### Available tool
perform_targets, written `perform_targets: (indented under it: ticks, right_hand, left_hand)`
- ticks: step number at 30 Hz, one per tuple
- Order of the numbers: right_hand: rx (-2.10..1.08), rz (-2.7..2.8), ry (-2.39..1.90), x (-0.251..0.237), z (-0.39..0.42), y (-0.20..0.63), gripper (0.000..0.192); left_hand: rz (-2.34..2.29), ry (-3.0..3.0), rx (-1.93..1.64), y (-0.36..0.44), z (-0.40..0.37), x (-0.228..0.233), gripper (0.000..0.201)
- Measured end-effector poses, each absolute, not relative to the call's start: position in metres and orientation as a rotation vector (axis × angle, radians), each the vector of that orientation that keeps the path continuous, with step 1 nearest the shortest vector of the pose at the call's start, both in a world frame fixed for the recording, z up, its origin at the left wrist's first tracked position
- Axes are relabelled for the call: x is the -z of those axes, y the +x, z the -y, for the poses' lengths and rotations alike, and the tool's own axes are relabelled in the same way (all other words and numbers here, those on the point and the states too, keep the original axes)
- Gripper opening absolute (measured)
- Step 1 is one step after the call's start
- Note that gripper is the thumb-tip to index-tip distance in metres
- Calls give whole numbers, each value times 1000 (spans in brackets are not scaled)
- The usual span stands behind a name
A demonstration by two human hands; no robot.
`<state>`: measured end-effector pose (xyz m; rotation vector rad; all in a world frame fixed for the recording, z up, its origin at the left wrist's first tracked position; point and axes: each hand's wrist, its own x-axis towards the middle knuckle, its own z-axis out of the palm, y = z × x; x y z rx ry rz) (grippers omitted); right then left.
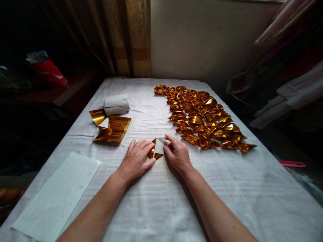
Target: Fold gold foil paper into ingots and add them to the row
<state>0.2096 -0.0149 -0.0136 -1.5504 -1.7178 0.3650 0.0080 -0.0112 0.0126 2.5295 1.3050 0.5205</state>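
Note:
A partly folded sheet of gold foil paper (158,146) lies on the white cloth between my hands, its pale underside showing on a turned-over flap. My left hand (137,156) rests on its left part, the fingers above and the thumb at the lower edge, holding it. On the right, my right hand (178,153) has its thumb and forefinger at the edge of the pale flap, with the other fingers curled. Right of my hands, many folded gold foil ingots (199,117) stand in rows. Left of them is a stack of flat gold foil sheets (114,127).
Behind the sheets stands a white paper roll (116,104). A lined sheet of paper (58,195) lies at the table's left. The cloth-covered table (156,208) meets a wall and a curtain (138,40). A red packet (47,69) sits on a side shelf; clothes hang at right.

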Motion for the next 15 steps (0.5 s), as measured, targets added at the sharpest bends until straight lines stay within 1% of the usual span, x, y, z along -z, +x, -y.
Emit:
perform_targets:
  ticks: [4, 8, 15]
  right_hand:
    - [-302, 1775, -1546, 14, 16, 209, 39]
    - [-253, 1886, -1455, 13, 18, 207, 37]
    - [-198, 2046, -1393, 5, 22, 207, 31]
  left_hand:
    - [-1214, 2570, -448, 0, 6, -16, 47]
    - [-1205, 2572, -397, -5, 5, -17, 45]
    - [-1198, 2565, -430, -3, 7, -13, 44]
